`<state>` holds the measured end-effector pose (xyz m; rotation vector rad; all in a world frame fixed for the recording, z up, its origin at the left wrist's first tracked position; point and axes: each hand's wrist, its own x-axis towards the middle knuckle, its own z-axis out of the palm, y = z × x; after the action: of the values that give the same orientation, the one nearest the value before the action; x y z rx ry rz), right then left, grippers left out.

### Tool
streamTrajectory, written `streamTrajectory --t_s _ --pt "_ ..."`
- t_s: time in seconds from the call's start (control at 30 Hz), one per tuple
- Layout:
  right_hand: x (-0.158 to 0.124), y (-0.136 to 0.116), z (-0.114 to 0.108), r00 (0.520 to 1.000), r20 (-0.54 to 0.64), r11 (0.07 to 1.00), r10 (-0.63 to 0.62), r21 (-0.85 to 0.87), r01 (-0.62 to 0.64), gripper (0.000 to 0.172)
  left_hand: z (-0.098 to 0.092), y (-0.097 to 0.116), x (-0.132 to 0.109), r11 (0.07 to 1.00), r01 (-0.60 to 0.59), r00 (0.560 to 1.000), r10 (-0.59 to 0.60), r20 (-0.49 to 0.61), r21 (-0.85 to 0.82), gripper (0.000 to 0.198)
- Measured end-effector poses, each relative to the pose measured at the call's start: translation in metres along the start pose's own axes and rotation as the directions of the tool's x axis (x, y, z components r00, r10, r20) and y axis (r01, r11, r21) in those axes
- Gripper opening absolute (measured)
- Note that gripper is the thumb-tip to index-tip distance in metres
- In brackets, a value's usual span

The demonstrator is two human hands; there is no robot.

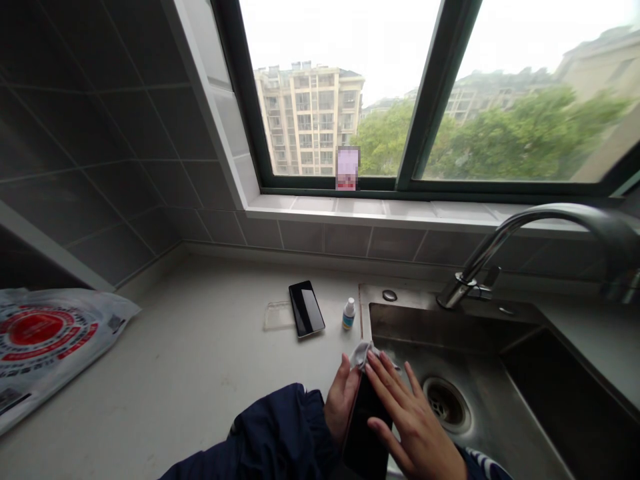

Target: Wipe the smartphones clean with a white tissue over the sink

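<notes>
My left hand [341, 400] is closed around the side of a dark smartphone [369, 420], low in the view by the sink's near left edge. My right hand [407, 413] lies over the phone with its fingers outstretched, holding a pale grey cloth [361, 353] under the fingertips against the phone's upper end. Part of the cloth is hidden beneath those fingers. Beyond the hands a small white-capped bottle [349, 315] with a blue label stands upright on the counter. Left of it lies a second smartphone [307, 309], black screen up, partly over a clear phone case [279, 316].
A steel sink [480, 373] with a drain [447, 404] is at the right, under a curved chrome faucet [480, 260]. On the counter [200, 347] at far left lies a white plastic bag [50, 340] with red print. A tiled windowsill [375, 205] runs along the back.
</notes>
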<state>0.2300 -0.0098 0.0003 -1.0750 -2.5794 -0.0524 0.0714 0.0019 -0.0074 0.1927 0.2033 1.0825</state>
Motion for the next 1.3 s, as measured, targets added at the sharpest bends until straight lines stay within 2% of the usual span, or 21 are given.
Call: streamTrajectory --t_s 0.3,0.4,0.57,0.7,0.87,1.1,1.3 --pt "0.002 -0.003 -0.007 0.996 0.019 0.996 -0.086 0.003 0.086 0.074 0.0 0.005 0.0 0.996 0.09 0.996 -0.091 -0.002 -0.021 0.066" --pt "0.004 -0.006 -0.012 0.989 0.002 0.989 -0.146 0.016 0.146 0.073 -0.004 0.006 0.002 0.996 0.086 0.995 -0.088 -0.05 -0.032 0.068" --pt "0.008 -0.009 -0.015 0.963 -0.053 0.963 -0.265 0.044 0.268 0.073 -0.003 0.008 0.006 0.999 0.0 0.984 0.008 -0.176 0.046 0.075" --pt "0.011 -0.011 -0.017 0.923 -0.09 0.926 -0.373 0.029 0.377 0.069 0.003 0.015 0.004 0.995 0.043 0.968 -0.019 -0.249 0.095 0.088" --pt "0.013 -0.012 -0.022 0.875 -0.122 0.875 -0.468 0.074 0.478 0.035 0.005 0.021 0.003 0.996 0.078 0.97 -0.066 -0.235 0.043 0.089" --pt "0.016 -0.013 -0.029 0.83 -0.114 0.825 -0.546 0.103 0.556 0.029 0.005 0.022 0.004 0.995 0.099 0.978 -0.1 -0.182 -0.017 0.084" --pt "0.018 -0.013 -0.03 0.855 -0.135 0.843 -0.501 0.149 0.517 0.028 0.004 0.024 0.005 0.995 0.103 0.975 -0.103 -0.197 -0.012 0.085"
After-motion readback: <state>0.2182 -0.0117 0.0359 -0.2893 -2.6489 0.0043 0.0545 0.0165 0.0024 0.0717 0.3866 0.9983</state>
